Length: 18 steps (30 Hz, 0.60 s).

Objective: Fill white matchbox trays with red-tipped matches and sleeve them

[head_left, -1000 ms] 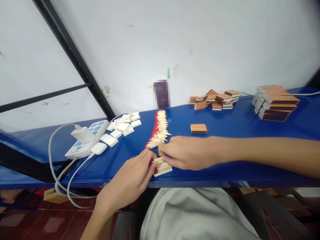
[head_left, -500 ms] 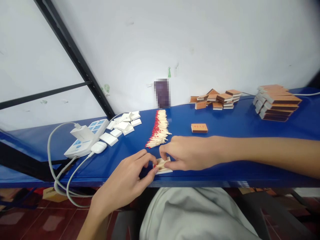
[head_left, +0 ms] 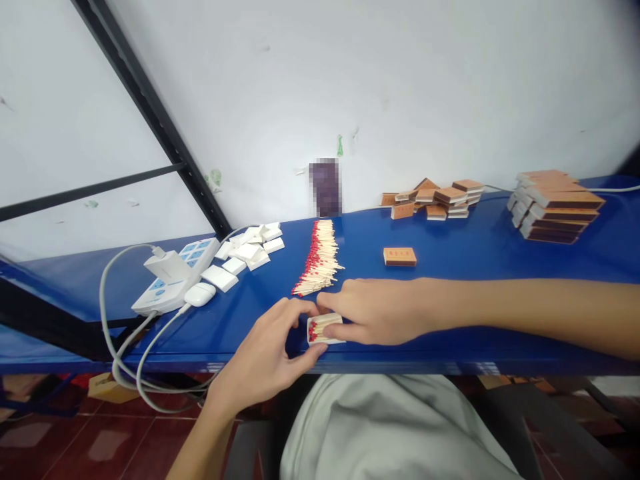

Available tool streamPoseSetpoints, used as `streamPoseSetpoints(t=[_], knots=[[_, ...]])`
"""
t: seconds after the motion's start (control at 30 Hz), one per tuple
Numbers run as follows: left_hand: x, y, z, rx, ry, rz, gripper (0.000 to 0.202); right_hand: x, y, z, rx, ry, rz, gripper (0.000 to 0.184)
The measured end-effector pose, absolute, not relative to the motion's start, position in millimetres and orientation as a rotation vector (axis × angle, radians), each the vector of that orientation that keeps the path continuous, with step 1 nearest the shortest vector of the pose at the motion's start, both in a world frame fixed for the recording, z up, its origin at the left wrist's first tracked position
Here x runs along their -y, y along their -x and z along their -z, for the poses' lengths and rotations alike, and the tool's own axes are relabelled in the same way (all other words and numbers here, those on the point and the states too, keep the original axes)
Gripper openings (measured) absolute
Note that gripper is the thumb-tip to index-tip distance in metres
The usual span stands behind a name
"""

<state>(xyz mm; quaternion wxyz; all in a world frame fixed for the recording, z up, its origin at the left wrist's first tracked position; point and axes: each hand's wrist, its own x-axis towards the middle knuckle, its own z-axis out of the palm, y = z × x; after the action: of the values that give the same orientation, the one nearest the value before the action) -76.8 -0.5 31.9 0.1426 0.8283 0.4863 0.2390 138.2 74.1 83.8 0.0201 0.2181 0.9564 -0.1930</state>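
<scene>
A small white matchbox tray (head_left: pixel 325 341) lies on the blue table near its front edge, with red-headed matches (head_left: pixel 315 328) inside. My left hand (head_left: pixel 265 350) grips the tray's left end, index finger on the far side and thumb on the near side. My right hand (head_left: pixel 380 313) reaches in from the right. Its thumb rests on the matches in the tray and its index finger bends at the far edge; the other fingers are curled under and partly hidden. Just beyond the hands lies a long row of loose matches (head_left: pixel 324 253), heads to the left.
White trays (head_left: pixel 249 250) are heaped at left beside a power strip (head_left: pixel 173 280) with cables. One orange matchbox (head_left: pixel 399 257) lies right of the match row. Behind it are piled matchboxes (head_left: pixel 450 195) and a taller stack (head_left: pixel 557 205). A pixelated dark object (head_left: pixel 326 188) stands by the wall.
My left fingers have spread along the tray's two long sides, the thumb moving right. The match heads now show inside the tray, and my right index finger has shifted toward its far edge.
</scene>
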Motion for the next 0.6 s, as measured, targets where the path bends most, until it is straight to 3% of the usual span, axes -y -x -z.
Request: streamPoseSetpoints(t=[0.6], knots=[[3.8, 76.2, -27.7, -1.367, -2.397, -0.734, 0.018, -85.8, -137.3, -63.0, -3.078, -0.613, 0.684, 0.018]])
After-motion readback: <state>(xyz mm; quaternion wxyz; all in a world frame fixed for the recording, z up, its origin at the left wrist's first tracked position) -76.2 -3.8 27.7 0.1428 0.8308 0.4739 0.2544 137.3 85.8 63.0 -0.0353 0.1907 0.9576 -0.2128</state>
